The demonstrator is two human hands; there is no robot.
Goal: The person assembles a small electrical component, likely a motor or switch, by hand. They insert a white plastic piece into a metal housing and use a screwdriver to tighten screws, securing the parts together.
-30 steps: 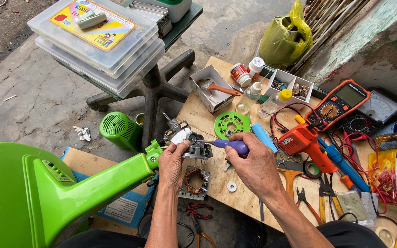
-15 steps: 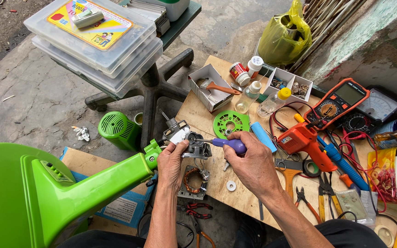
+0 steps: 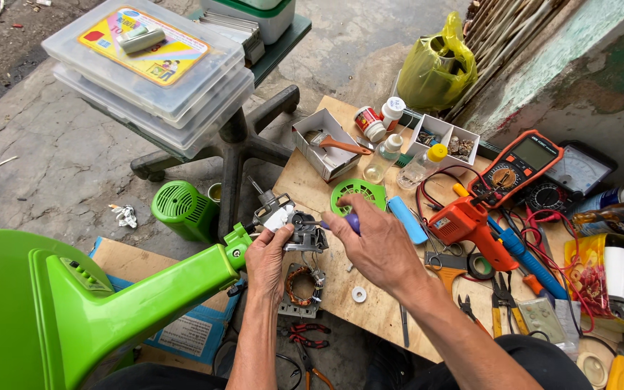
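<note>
- A big bright green plastic fan stand fills the lower left of the frame, its neck slanting up toward the centre.
- A wooden board serving as a work surface spreads from the centre to the right edge, crowded with tools.
- Stacked clear plastic storage boxes sit on a dark pedestal stand in the upper left.
- A yellow plastic bag lies at the top, right of centre.
- An orange multimeter rests in the upper right, red leads looping beside it.
- An orange glue gun lies right of centre.
- A round green vented plastic cover stands on the concrete, left of centre.
- The right hand, just right of centre, has its fingers closed round a purple-handled screwdriver, whose tip points left at the motor part.
- The left hand, at centre, has its fingers wrapped around the top end of the stand's neck, the thumb against the grey metal motor assembly mounted there.
- A copper-wound stator lies on the board just below the hands.
- A small white washer sits near it, to the right.
</note>
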